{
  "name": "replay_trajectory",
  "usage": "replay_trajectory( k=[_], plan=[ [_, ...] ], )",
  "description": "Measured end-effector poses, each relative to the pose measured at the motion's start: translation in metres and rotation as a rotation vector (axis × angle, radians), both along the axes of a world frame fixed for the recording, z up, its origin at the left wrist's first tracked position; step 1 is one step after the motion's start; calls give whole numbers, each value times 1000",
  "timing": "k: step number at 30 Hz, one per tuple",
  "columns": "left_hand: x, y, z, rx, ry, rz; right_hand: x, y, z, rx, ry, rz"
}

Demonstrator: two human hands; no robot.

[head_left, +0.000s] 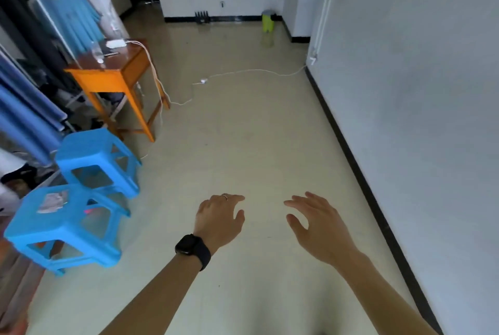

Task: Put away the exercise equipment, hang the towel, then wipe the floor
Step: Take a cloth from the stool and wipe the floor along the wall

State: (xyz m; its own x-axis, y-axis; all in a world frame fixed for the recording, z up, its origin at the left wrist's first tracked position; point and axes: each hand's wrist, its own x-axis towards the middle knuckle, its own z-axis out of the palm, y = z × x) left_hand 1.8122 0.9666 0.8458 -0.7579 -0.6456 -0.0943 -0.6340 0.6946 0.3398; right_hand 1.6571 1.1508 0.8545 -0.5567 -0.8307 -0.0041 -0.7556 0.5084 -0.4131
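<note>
I hold both hands out in front of me above the floor (243,132), and neither has hold of anything. My left hand (218,220) is palm down with the fingers loosely bent and the thumb apart; it has a ring (224,196) on one finger and a black watch (192,249) on the wrist. My right hand (316,226) is turned partly on edge, fingers spread and gently curved, thumb pointing toward the left hand. The two hands are near each other but not touching.

The pale, glossy floor stretches from beneath my arms to the far wall. Two blue stools (62,224) stand at my left, one just behind the other. Beyond them is an orange desk (113,73) carrying a white power strip (116,43). A white cable (243,71) trails from the desk across the floor to the wall on my right (418,91). Clothes (73,19) hang behind the desk. A green bin (267,21) stands by the far wall, near a small black object (202,17) that I cannot identify.
</note>
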Motion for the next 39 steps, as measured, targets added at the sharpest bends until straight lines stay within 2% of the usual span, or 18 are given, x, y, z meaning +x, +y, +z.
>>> replay_trajectory(
  k=[7, 17, 26, 32, 39],
  plan=[
    [100, -96, -8, 29, -16, 283, 51, -140, -5, 17, -7, 269],
    [180, -254, -22, 63, -50, 616, 89, -367, -37, 36, -39, 564],
    [282, -372, -49, 125, -82, 912, 174, -556, -56, 83, -38, 858],
    [374, -479, -105, 191, -89, 1038, 261, -691, -115, 144, -68, 986],
    [480, -634, -210, 321, -143, 1072, 381, -855, -226, 261, -171, 921]
  ],
)
